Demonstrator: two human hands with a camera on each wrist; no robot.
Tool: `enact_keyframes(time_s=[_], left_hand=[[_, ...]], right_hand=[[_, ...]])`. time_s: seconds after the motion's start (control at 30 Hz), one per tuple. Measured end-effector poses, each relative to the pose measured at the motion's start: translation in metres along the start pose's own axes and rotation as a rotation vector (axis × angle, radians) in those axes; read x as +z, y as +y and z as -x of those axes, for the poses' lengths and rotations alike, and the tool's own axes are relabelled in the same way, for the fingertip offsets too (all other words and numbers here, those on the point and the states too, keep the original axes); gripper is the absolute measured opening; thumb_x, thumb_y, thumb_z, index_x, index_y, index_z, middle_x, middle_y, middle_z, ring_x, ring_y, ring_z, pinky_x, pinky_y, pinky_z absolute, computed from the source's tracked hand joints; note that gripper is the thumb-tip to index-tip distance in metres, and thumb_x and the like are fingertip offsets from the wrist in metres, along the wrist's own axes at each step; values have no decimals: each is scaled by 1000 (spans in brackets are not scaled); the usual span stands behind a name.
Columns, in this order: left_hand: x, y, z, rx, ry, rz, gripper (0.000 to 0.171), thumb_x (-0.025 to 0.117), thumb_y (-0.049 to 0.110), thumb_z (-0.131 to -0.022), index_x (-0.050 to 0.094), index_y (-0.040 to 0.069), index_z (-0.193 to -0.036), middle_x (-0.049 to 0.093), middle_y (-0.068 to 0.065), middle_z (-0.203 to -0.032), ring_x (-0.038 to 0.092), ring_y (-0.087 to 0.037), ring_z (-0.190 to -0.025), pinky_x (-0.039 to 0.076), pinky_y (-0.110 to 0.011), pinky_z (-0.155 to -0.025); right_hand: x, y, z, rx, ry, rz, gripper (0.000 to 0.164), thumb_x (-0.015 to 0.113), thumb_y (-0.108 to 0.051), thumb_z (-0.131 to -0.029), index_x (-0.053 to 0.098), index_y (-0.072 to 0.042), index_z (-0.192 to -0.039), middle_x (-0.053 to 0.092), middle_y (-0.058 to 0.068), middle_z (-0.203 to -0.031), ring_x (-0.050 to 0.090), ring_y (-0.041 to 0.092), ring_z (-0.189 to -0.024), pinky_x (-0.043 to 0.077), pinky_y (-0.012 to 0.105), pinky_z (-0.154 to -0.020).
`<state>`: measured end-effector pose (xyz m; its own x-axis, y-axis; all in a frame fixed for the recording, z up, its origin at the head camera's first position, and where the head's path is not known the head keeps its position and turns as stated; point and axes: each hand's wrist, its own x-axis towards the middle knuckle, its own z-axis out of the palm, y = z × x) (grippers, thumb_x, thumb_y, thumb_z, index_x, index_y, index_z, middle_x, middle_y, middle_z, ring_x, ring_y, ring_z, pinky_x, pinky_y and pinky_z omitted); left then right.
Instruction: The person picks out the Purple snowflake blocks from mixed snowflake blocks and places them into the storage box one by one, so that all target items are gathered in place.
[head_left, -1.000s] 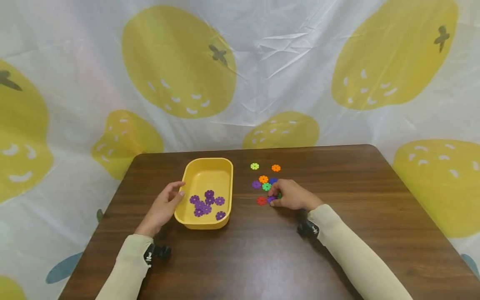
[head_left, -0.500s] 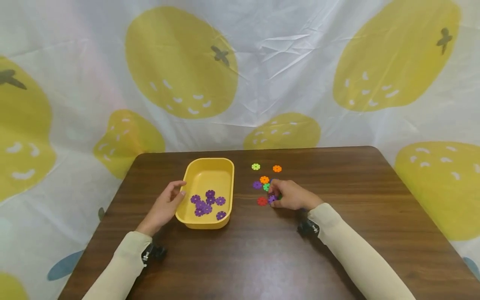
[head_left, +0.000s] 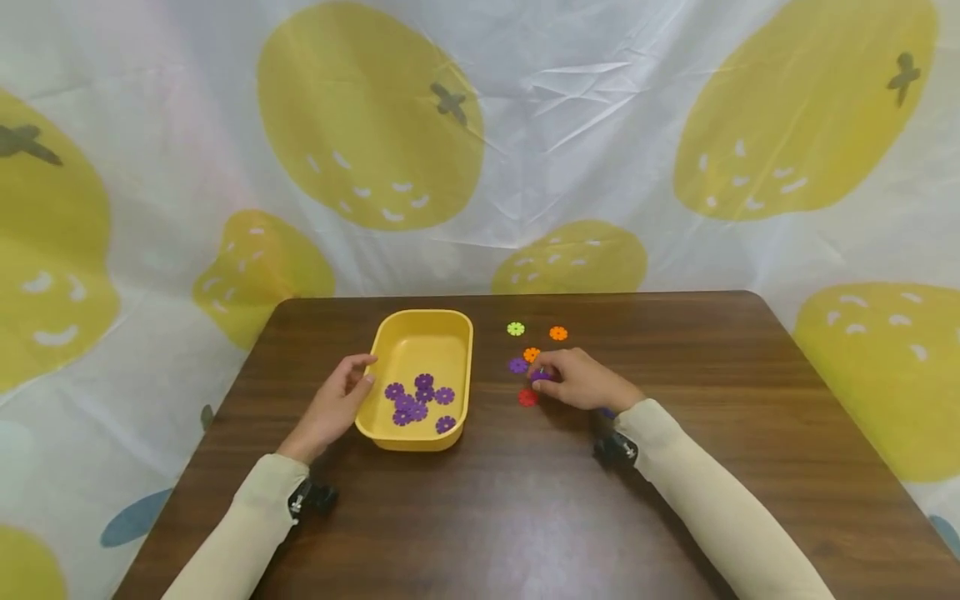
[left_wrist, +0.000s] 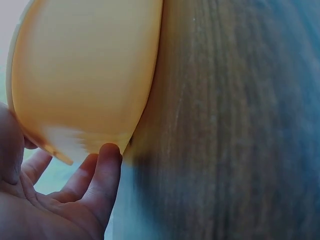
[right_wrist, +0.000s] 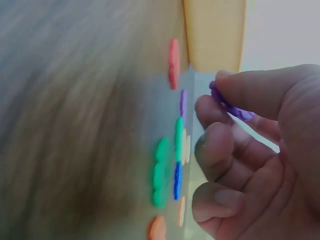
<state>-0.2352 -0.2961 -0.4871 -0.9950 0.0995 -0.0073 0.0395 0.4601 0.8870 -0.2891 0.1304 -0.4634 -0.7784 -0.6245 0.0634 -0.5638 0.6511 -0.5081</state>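
Note:
My right hand (head_left: 581,379) pinches a purple flower-shaped disc (right_wrist: 232,107) between thumb and index finger, lifted off the table, the other fingers loosely bent. Close by lie a red disc (head_left: 528,397), a purple disc (head_left: 518,365) and an orange disc (head_left: 532,355). Green discs (right_wrist: 161,172) and a blue disc (right_wrist: 178,180) show in the right wrist view. At the left edge of a yellow plastic basin (head_left: 467,379), my left hand (head_left: 330,408) touches the rim and outer wall with relaxed fingers. Several purple discs (head_left: 405,403) lie inside the basin.
Farther back lie a lime-green disc (head_left: 516,329) and another orange disc (head_left: 558,333). A blue disc (head_left: 607,412) peeks out beside my right wrist. The brown wooden table (head_left: 525,517) ends at a lemon-patterned curtain (head_left: 510,167).
My right hand has picked up the purple disc beside the red one and raised it slightly away from me. The left hand stays at the basin; the view has shifted a little.

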Motion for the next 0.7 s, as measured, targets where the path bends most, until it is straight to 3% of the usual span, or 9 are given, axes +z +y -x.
enact_keyframes(time_s=[0.17, 0.7], left_hand=[[-1, 5, -2, -1, -7, 4, 43, 51, 30, -113, 47, 16, -153, 63, -23, -122, 65, -32, -104, 55, -33, -84], [-3, 5, 5, -34, 1, -5, 44, 52, 32, -112, 48, 17, -153, 64, -23, -123, 65, -32, -107, 54, -32, -85]], right_hand=[[-3, -6, -10, -31, 75, -8, 20, 79, -19, -96, 74, -12, -115, 60, -4, -75, 51, 9, -63, 46, 27, -60], [7, -48, -31, -120, 230, -126, 16, 74, -15, -99, 74, -14, -116, 71, -5, -91, 60, 10, -79, 54, 31, -74]])
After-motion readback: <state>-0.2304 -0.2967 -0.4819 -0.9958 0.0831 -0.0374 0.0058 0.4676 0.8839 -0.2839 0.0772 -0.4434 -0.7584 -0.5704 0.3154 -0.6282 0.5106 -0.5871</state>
